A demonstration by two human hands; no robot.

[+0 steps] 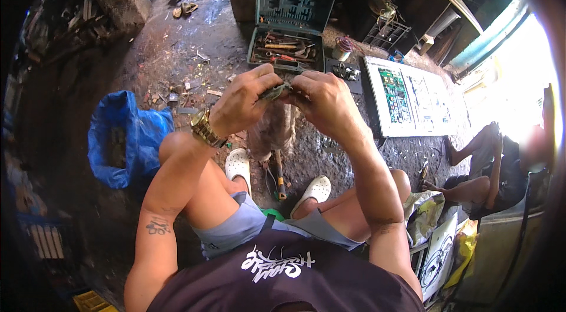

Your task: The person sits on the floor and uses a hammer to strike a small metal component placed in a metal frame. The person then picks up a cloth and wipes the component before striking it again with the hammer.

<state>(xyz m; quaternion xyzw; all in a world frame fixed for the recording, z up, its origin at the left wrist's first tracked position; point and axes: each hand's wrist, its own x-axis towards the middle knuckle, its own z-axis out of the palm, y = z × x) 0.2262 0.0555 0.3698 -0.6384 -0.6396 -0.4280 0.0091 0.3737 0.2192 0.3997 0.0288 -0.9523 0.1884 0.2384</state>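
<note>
My left hand point(240, 102), with a gold watch on its wrist, is closed around a small greenish, dirty piece point(272, 92). My right hand point(326, 102) pinches at the same spot, its fingertips close against the left ones. What kind of thing the piece is cannot be made out, and the fingers hide much of it. Beneath both hands stands a worn, brownish-grey block point(271, 135), partly covered by them. At its foot, between my white clogs, lies a tool with a black and orange handle point(280, 181).
Ahead is an open green tool case point(290, 64) full of hand tools. A blue sack point(132, 141) stands left. On the right, a white panel point(413, 97) bears green circuit boards. Another person point(495, 170) sits at far right. Scraps point(188, 85) litter the dark floor.
</note>
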